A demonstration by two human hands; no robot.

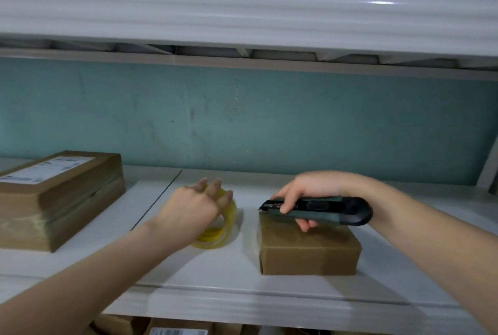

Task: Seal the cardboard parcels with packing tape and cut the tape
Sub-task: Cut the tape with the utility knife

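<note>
centrally, the left hand [192, 209] lays spread fingers over a yellowish clear tape roll [215, 233]. the right hand [299, 197] curls its fingers round a dark green and black utility knife [326, 209] above 1 small brown cardboard parcel [307, 251] near the white shelf's [188, 294] front edge.

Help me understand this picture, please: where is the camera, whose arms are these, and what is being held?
There is no machine here. A person wears one wide-angle camera on the head, so you look forward and down along their own bare arms. The left hand lies on a yellowish roll of packing tape that stands on the white shelf; the blur hides whether it actually grips the roll. The right hand grips a dark utility knife, whose front end is over the far left corner of a small cardboard parcel. A larger labelled parcel sits further left on the same shelf.
</note>
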